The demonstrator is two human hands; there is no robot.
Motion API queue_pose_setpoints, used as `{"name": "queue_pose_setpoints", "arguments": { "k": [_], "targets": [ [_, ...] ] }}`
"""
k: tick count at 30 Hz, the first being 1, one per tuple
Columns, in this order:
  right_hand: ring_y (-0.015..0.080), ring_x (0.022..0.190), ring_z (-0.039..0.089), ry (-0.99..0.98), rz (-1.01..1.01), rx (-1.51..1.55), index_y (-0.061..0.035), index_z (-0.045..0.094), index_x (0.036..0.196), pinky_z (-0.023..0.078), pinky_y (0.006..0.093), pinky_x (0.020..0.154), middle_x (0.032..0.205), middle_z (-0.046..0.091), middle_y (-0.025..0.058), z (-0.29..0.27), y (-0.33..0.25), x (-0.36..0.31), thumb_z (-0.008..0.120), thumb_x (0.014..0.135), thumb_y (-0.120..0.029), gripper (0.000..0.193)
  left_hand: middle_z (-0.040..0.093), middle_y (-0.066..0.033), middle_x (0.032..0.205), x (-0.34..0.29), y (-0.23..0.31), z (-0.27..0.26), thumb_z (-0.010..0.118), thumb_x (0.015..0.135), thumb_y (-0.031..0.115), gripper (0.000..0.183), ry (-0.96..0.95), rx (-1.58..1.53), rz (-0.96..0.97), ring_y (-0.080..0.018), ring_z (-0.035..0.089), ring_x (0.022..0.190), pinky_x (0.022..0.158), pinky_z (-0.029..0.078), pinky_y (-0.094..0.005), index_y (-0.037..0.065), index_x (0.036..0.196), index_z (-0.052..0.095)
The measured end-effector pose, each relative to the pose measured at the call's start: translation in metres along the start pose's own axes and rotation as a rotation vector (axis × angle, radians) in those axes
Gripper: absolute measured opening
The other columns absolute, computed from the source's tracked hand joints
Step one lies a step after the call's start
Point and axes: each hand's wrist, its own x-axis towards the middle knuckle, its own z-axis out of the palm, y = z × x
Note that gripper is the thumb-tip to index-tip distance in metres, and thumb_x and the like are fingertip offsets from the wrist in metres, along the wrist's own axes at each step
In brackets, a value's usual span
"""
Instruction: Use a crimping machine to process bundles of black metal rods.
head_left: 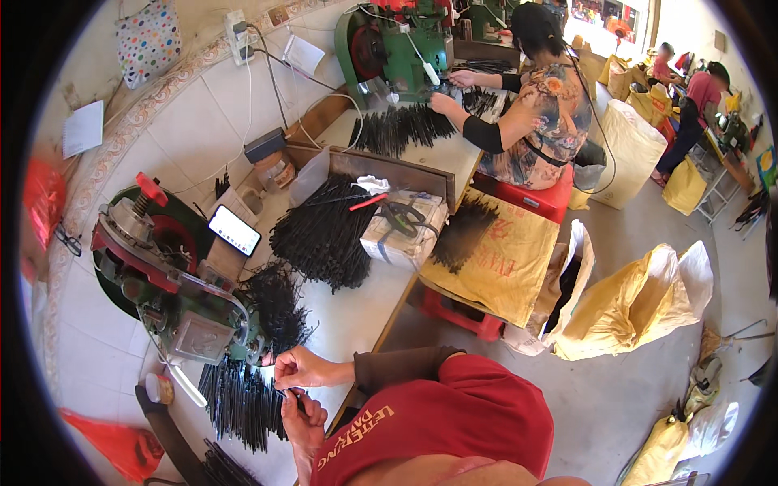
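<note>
My right hand (305, 368), its forearm in a dark sleeve, is closed in a pinch at the front of a green bench press (198, 336). Whatever lies between its fingertips is too small to make out. Just below, my left hand (303, 418) has its fingers curled around a thin black strip (298, 394). The fingertips of both hands nearly meet there. Beside them on the worktable, a row of thin black strips (243, 405) is spread under the press. A tangled heap of black strips (274, 301) lies behind my right hand.
A larger pile of black strips (328, 231) and a tied white package (405, 231) stand farther along the table. A lit phone (234, 230) leans by the press. One co-worker (535, 113) sits at another green machine. Yellow sacks (624, 312) stand on the floor at right.
</note>
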Motion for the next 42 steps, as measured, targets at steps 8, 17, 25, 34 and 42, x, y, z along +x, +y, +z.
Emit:
{"name": "queue_pose_setpoints", "arguments": {
  "k": [8, 17, 25, 34, 42],
  "targets": [
    [0.0076, 0.049, 0.055, -0.006, -0.166, -0.029, 0.0005, 0.056, 0.075, 0.043, 0.0240, 0.044, 0.063, 0.059, 0.0038, 0.013, 0.022, 0.001, 0.066, 0.080, -0.001, 0.011, 0.038, 0.0020, 0.055, -0.008, 0.002, -0.006, 0.049, 0.095, 0.038, 0.026, -0.044, -0.194, -0.070, -0.0094, 0.025, 0.044, 0.043, 0.020, -0.0250, 0.013, 0.090, 0.054],
    [0.0121, 0.050, 0.059, -0.003, -0.250, -0.181, 0.0010, 0.057, 0.072, 0.046, 0.0262, 0.047, 0.061, 0.060, 0.0054, 0.013, 0.033, 0.003, 0.067, 0.080, -0.005, 0.014, 0.028, 0.0049, 0.053, -0.009, -0.001, -0.015, 0.052, 0.095, 0.034, 0.022, -0.030, -0.264, -0.134, -0.0085, 0.020, 0.043, 0.043, 0.018, -0.0247, 0.015, 0.084, 0.053],
    [0.0311, 0.093, 0.059, 0.009, -0.241, -0.868, -0.0023, 0.048, 0.115, 0.048, 0.0383, 0.076, 0.114, 0.059, 0.0130, -0.003, 0.042, 0.006, 0.067, 0.082, -0.028, 0.045, 0.030, 0.0046, 0.052, -0.020, 0.000, -0.031, 0.053, 0.094, 0.037, 0.024, 0.074, -0.183, -0.085, -0.0078, 0.021, 0.042, 0.041, 0.018, -0.0244, 0.014, 0.086, 0.055],
    [0.0302, 0.082, 0.055, -0.140, -0.019, -0.844, -0.0014, 0.055, 0.090, 0.043, 0.0374, 0.073, 0.084, 0.055, 0.0151, -0.007, 0.067, 0.018, 0.054, 0.082, -0.006, 0.010, 0.046, 0.0049, 0.060, -0.020, 0.004, -0.048, 0.052, 0.094, 0.026, 0.017, 0.364, 0.232, 0.294, -0.0057, 0.037, 0.046, 0.042, 0.026, -0.0219, 0.011, 0.089, 0.057],
    [0.0055, 0.066, 0.052, -0.235, 0.373, -0.415, 0.0005, 0.055, 0.111, 0.044, 0.0209, 0.057, 0.092, 0.060, 0.0061, -0.008, 0.047, 0.048, 0.059, 0.084, -0.005, 0.028, 0.050, 0.0010, 0.066, -0.001, 0.048, -0.065, 0.052, 0.095, 0.024, 0.021, 0.365, -0.072, 0.110, -0.0031, 0.027, 0.043, 0.042, 0.022, -0.0203, 0.005, 0.094, 0.059]
  ]
}}
